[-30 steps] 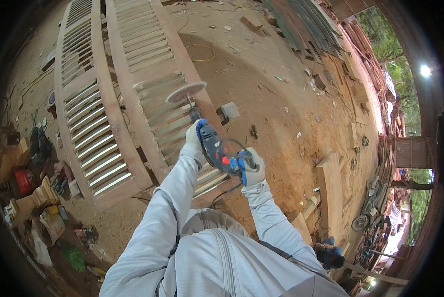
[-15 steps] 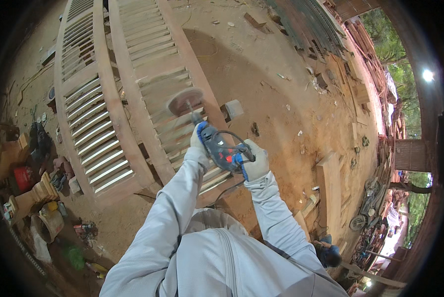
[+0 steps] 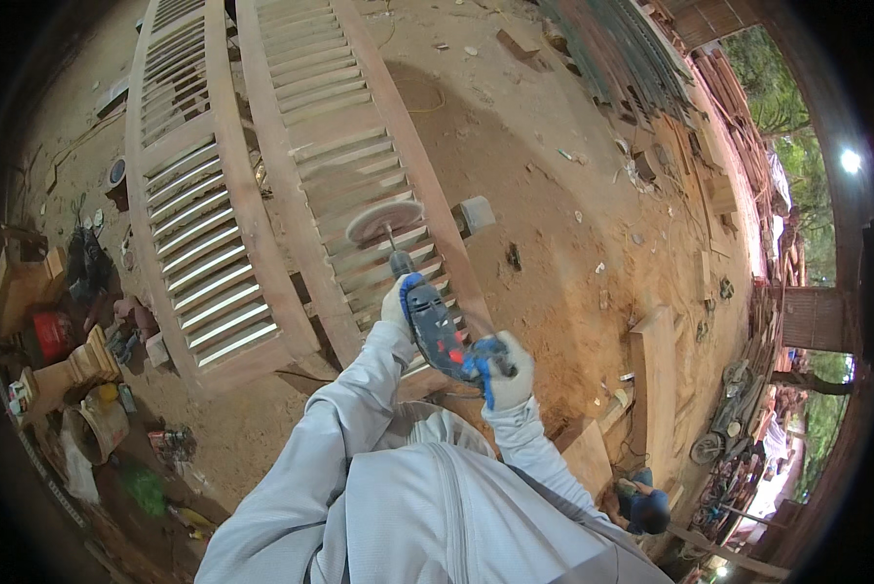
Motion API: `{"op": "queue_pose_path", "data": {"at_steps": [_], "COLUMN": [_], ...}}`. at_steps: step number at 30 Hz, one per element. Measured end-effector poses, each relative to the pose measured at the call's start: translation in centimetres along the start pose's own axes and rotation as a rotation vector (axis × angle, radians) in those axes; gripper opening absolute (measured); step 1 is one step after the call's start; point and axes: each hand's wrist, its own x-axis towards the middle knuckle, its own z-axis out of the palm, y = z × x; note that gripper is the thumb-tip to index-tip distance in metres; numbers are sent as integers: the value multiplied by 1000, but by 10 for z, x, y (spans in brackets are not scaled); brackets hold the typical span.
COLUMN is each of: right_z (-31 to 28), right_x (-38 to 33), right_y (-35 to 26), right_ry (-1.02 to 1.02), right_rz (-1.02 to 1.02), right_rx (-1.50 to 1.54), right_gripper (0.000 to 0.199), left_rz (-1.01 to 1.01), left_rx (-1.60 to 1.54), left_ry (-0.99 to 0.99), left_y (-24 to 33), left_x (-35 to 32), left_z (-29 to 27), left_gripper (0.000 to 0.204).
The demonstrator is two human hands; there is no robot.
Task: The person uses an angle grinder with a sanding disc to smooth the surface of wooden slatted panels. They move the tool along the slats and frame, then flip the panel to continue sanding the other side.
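Both my gloved hands hold a dark power drill [image 3: 439, 331] with red marks, and a round sanding disc [image 3: 385, 224] is fitted at its front. The disc is smeared as if spinning, and it lies over the slats of the right louvred wooden panel [image 3: 446, 243]; whether it touches them I cannot tell. My left hand [image 3: 398, 304] wraps around the front of the drill body, behind the chuck. At the rear handle, my right hand [image 3: 510, 375] is closed, in a white glove with a blue palm.
A second louvred panel [image 3: 296, 326] lies to the left. Just right of the worked panel sits a pale block [image 3: 475, 216]. Boards [image 3: 656, 389] stand at right, near another person [image 3: 641, 501]. Buckets [image 3: 96, 428] and carved wood pieces [image 3: 76, 373] clutter the left side.
The drill and disc have come back toward me along the slats, and my right hand has drawn nearer my body. The whole view has shifted slightly.
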Motion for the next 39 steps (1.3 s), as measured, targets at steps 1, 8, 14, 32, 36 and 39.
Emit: {"op": "queue_pose_path", "data": {"at_steps": [1, 8, 14, 32, 36, 39], "right_z": [4, 31, 54, -20, 7, 11], "right_x": [-5, -3, -26, 101, 121, 126], "right_y": [1, -7, 9, -12, -5, -4], "right_ry": [-16, -231, -166, -216, -161, -234], "right_rz": [-39, 73, 143, -174, -21, 93], "right_rx": [-71, 85, 350, 391, 425, 307], "right_gripper": [11, 27, 33, 15, 17, 20], "left_rz": [29, 62, 82, 213, 92, 85], "left_rx": [34, 90, 228, 196, 108, 104], "left_ry": [16, 10, 134, 34, -1, 79], "left_y": [3, 31, 53, 54, 57, 53], "left_x": [0, -22, -46, 14, 6, -5], "left_z": [-5, -32, -33, 98, 77, 73], "left_gripper": [16, 21, 21, 17, 22, 26]}}
